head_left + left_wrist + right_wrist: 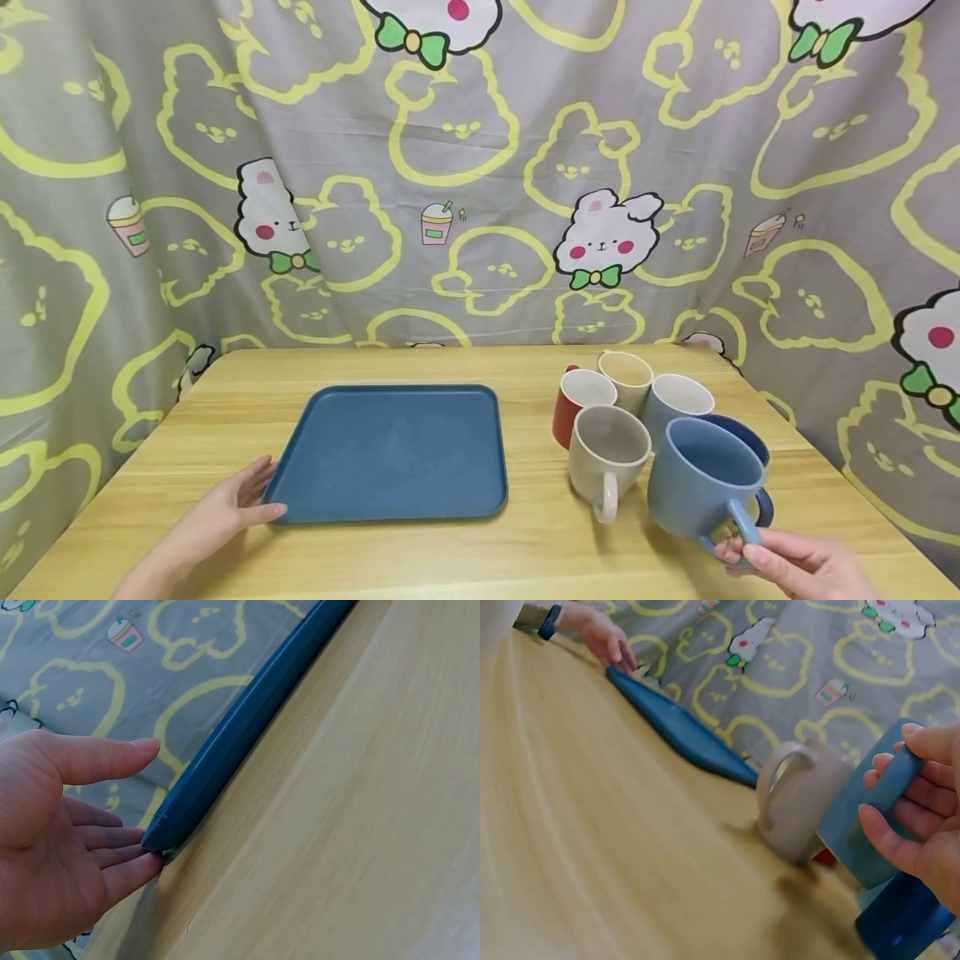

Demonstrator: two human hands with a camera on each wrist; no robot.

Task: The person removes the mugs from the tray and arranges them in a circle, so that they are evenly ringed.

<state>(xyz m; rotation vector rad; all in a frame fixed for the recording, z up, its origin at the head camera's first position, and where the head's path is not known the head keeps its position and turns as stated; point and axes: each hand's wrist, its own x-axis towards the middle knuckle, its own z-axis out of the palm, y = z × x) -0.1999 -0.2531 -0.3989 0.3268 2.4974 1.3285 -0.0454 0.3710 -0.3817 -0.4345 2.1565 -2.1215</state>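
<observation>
My right hand grips the handle of a light blue mug, which looks raised off the table and hides part of a dark blue mug behind it. Fingers are curled around that handle in the right wrist view, where the mug leans. At the left, my left hand rests its fingers against the near left corner of a blue rectangular tray. The left wrist view has its thumb extended and its fingertips touching the tray's edge. Nothing lies on the tray.
Beside the raised mug stands a beige mug, its handle facing me. Farther back are a red mug with a white inside, a cream mug and a pale blue mug. A patterned curtain surrounds the wooden table.
</observation>
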